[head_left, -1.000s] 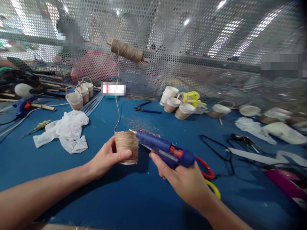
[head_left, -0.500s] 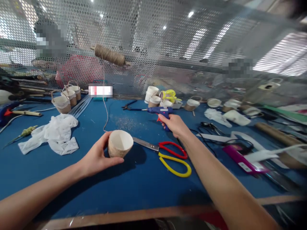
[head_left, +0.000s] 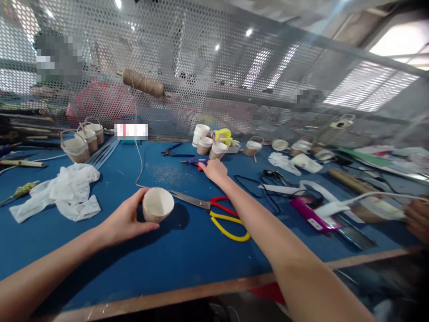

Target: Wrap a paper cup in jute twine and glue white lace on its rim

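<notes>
Perforated metal mesh (head_left: 214, 96) stands behind a blue counter (head_left: 110, 279), with a spool of twine (head_left: 143, 83) mounted across it. Small cup (head_left: 158, 206) is at the near part of the counter, left of the scissors (head_left: 203, 204), mouth tipped toward the viewer; whether its base touches down cannot be told. Left hand (head_left: 129, 219) is curled round the cup's left side, thumb along the near lower wall, fingers behind and mostly hidden. Right hand (head_left: 216, 170), arm stretched out, is closed round the grip of a blue glue gun (head_left: 194, 162), nozzle pointing left; not clear if the gun bears on the counter. A twine strand (head_left: 142, 163) runs down from the spool to the cup's rim beside the left hand. Handling estimate: cup likely very light, thin-walled, stiff enough to keep its round shape but apt to dent under a hard squeeze. Tan outer side looks rough, so slip risk judged low; smooth white inside offers less purchase. Best hold: light wrap at mid-wall, rim left free, no pull on the strand. Gun presumably heavier, rigid, hot at the nozzle; take it by the grip only.
</notes>
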